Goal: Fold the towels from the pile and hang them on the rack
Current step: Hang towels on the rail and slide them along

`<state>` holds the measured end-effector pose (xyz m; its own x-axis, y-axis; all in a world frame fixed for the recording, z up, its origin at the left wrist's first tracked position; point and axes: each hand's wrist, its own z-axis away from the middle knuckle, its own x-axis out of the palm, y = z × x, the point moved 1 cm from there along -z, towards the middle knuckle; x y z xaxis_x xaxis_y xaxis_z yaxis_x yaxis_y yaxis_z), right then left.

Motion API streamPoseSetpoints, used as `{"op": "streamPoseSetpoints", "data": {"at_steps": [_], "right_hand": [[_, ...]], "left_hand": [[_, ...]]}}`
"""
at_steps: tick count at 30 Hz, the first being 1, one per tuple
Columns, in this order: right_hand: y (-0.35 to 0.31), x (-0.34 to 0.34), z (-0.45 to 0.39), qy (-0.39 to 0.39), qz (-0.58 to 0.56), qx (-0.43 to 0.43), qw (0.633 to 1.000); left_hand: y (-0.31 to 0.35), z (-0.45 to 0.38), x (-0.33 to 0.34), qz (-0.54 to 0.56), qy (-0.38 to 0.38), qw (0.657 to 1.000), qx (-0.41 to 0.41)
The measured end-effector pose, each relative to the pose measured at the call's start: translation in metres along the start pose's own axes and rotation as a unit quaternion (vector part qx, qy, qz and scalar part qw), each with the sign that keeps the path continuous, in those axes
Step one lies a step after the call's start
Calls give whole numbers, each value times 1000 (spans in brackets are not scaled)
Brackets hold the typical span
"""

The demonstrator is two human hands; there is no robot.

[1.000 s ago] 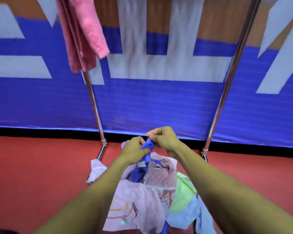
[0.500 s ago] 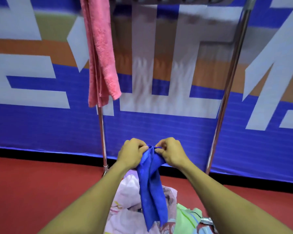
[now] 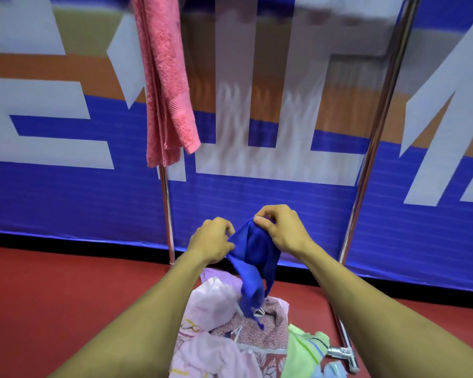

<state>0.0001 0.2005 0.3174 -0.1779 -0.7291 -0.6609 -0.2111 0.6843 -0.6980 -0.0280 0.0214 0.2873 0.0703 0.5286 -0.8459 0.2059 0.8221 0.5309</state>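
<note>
A small blue towel (image 3: 253, 257) hangs between my two hands above the pile. My left hand (image 3: 213, 240) pinches its left edge and my right hand (image 3: 280, 227) pinches its top corner. The cloth sags in a crumpled point toward the pile of towels (image 3: 224, 331), which is pink, lilac, patterned and green and lies on the floor below. A folded pink towel (image 3: 167, 83) hangs from the top of the metal rack at upper left. The rack's top bar is out of frame.
The rack's left post (image 3: 165, 211) and right post (image 3: 372, 148) stand on either side of my hands, with a chrome foot (image 3: 343, 350) by the pile. A blue, white and orange banner wall (image 3: 66, 192) sits behind. Red floor (image 3: 52, 296) spreads to the left.
The blue towel has come up off the pile. My hands have moved apart, spreading its top edge. The view has tilted upward, showing more of the hanging pink towel.
</note>
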Motion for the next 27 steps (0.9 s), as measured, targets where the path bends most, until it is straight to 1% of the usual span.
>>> {"op": "streamPoseSetpoints", "data": {"at_steps": [2, 4, 6, 8, 10, 13, 14, 17, 20, 23, 25, 27], "right_hand": [[2, -3, 1, 0, -20, 11, 1000], [2, -4, 2, -3, -32, 20, 999], [4, -6, 2, -5, -28, 34, 999], [7, -6, 1, -19, -3, 51, 999], [12, -4, -1, -46, 21, 53, 997], [10, 1, 0, -106, 39, 25, 993], [8, 3, 0, -110, 45, 17, 993], [7, 2, -2, -71, 46, 16, 996], [11, 1, -3, -38, 76, 32, 996], [14, -3, -1, 9, 113, 63, 991], [16, -6, 0, 19, 131, 76, 988], [17, -5, 0, 4, 132, 71, 989]], "left_hand": [[-6, -1, 1, -25, -30, 999, -11], [-9, -1, 3, -51, -42, 998, -17], [-11, -2, 6, -50, -28, 998, -27], [-12, -5, 7, -22, -8, 999, -34], [-9, -7, 5, 28, 5, 1000, -11], [8, -3, 4, 96, -13, 993, 62], [13, -1, 4, 112, -17, 991, 78], [17, 0, 6, 110, 2, 990, 92], [9, -2, 2, 101, 10, 993, 59], [-3, -4, -1, 34, 8, 999, 37], [-10, -4, -3, 18, 6, 1000, 17], [-10, -2, -5, 39, 4, 999, 29]]}}
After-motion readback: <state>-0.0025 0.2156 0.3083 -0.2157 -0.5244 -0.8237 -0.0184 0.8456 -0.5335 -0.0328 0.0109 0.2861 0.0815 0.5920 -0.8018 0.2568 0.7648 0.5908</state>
